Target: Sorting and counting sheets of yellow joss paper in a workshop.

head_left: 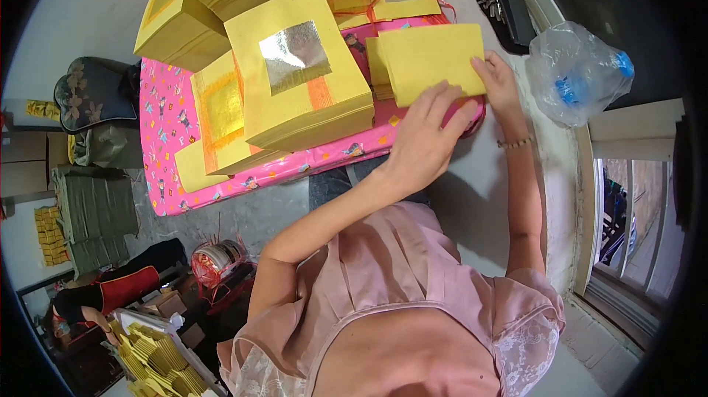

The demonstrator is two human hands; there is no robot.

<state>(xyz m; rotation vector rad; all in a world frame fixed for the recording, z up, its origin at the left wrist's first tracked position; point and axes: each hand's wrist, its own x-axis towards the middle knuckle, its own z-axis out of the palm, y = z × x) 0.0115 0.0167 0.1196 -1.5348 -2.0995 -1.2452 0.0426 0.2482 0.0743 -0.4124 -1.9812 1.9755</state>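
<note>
The yellow paper stack (431, 61) lies at the right end of the table (164, 128), just right of the tall silver-square stack (313, 91). Its long axis runs left to right, slightly askew. Both hands are at it: from the left hand (428, 135) it lies on the far side, and from the right hand (500, 81) it lies to the left. Neither is clearly nearer, as both touch it.

The left forearm reaches across from the near left, palm down, its fingers loosely spread and open over the near long edge. The right forearm points away along the right side, with a beaded bracelet (514, 143) at the wrist; its fingertips meet the right short edge, but whether they pinch it I cannot tell.
</note>
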